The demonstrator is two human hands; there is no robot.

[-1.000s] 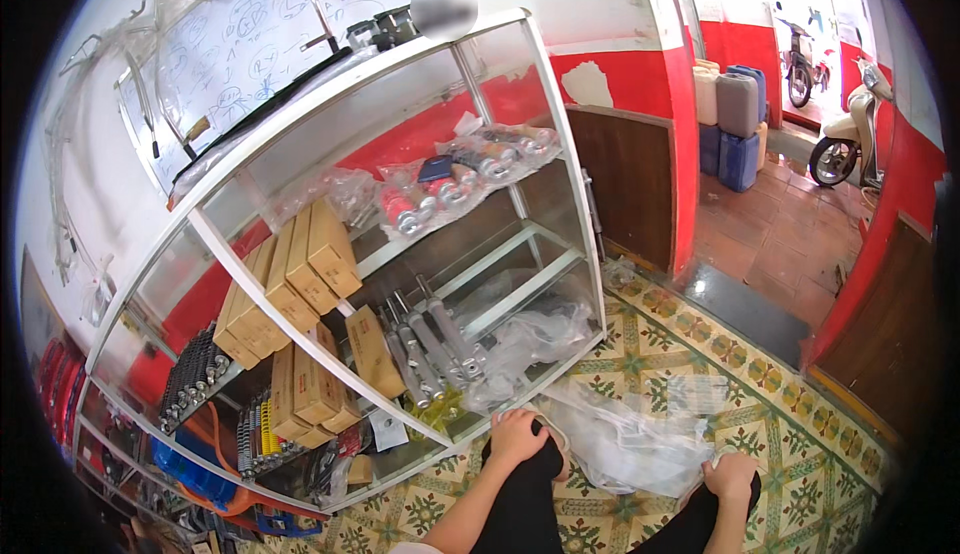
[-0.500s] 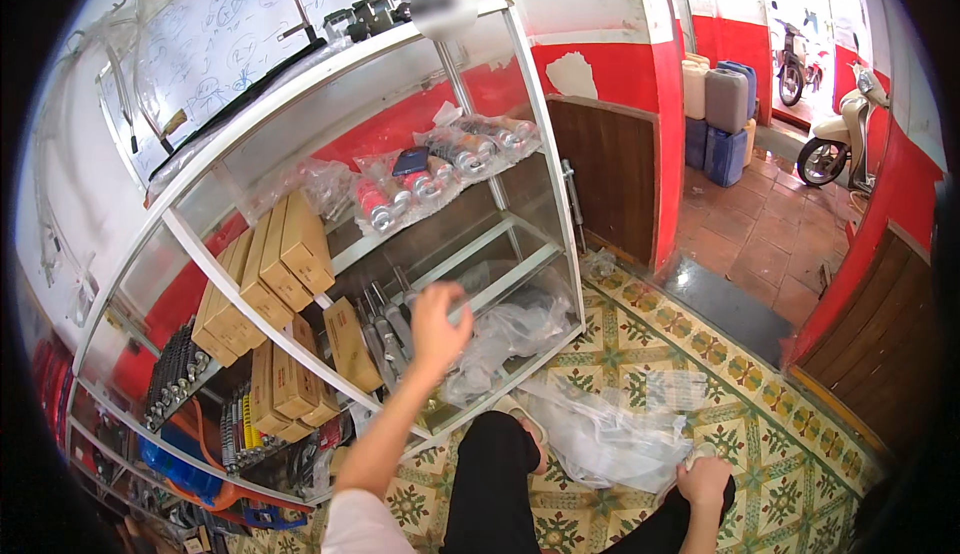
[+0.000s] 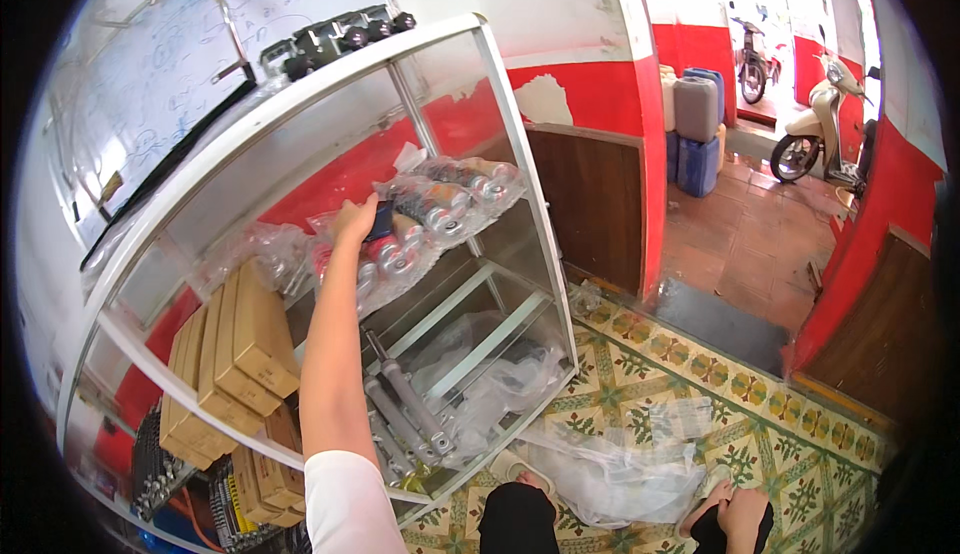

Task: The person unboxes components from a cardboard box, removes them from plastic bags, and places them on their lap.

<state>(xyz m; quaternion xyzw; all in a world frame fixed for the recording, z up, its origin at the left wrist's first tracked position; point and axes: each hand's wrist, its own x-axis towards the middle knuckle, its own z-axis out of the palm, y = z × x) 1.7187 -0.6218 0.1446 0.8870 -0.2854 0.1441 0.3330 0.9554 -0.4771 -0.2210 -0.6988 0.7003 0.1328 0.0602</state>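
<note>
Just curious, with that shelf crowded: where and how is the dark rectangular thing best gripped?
Probably by opposite edges, from the open front of the cabinet: the dark rectangular thing looks flat and sits atop bagged cylindrical parts, right edge exposed, left hand at its left.

Faint handwriting covers the whiteboard; small marks dot the cardboard boxes; none is readable.

left hand | lifted off left knee | raised, now touching dark flat object
</note>
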